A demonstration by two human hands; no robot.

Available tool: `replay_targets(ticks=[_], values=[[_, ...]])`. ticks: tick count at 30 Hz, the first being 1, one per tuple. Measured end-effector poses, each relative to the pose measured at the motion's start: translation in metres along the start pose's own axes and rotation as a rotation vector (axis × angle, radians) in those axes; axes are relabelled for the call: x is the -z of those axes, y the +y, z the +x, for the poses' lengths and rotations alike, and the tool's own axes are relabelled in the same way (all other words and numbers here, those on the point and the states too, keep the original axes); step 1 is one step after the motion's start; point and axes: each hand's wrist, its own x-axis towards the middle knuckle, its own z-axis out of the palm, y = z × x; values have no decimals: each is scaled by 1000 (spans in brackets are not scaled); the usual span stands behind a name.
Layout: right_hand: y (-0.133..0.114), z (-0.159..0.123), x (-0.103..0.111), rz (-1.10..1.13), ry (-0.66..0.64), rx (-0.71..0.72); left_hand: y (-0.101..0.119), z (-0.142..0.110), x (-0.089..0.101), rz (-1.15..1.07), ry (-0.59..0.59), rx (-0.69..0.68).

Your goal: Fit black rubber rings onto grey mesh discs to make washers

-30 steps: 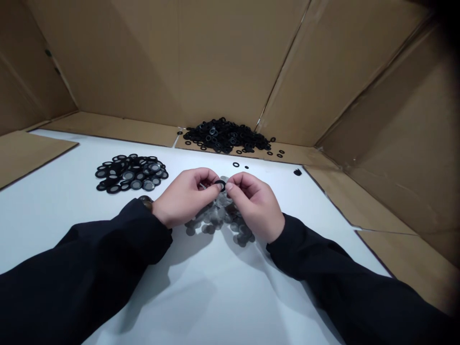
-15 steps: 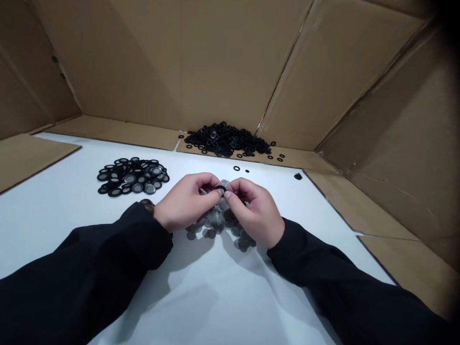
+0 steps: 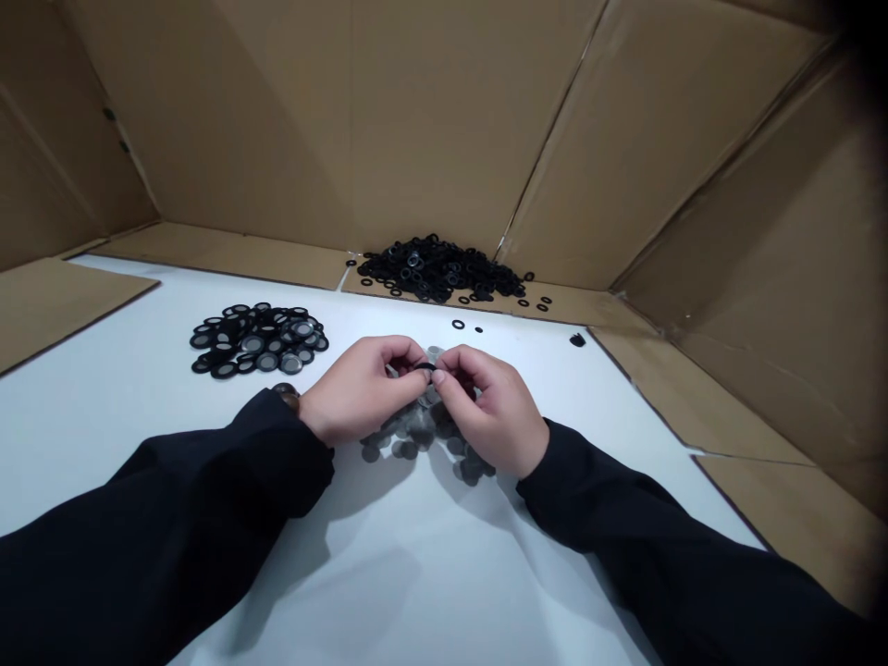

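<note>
I held a thin black rubber ring up between the fingertips of my left hand and my right hand, which were curled and close together, nearly touching at the ring. My left fingers also seemed to pinch something pale and thin, but they hid it too much for me to tell what it was. Just below lay a loose scatter of round grey mesh discs on a white tabletop. To my left sat a pile of black-rimmed mesh discs, and farther off, on a brown cardboard flap, a heap of small black rubber rings.

The ring looked easy to lose: it was small and held only at the fingertips, so any slackening could have dropped it among the grey discs. A careless wrist or sleeve could also have pushed those discs toward the black-rimmed pile and mixed them in.

Compared with a second earlier, the whole scene sat slightly lower in view, and the ring looked thinner, turned closer to edge-on. My hands stayed close together around it.
</note>
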Motion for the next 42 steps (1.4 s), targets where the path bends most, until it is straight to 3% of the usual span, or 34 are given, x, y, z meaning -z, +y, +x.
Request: replay_targets(ticks=[8, 16, 27, 42], values=[[3, -1, 2, 34, -25, -24, -1, 1, 0, -1, -39, 16], [3, 0, -1, 191, -21, -104, -2, 2, 1, -41, 47, 8], [0, 0, -3, 123, 14, -65, 0, 1, 2, 32, -2, -17], [4, 1, -1, 106, -13, -36, -1, 1, 2, 17, 42, -22]])
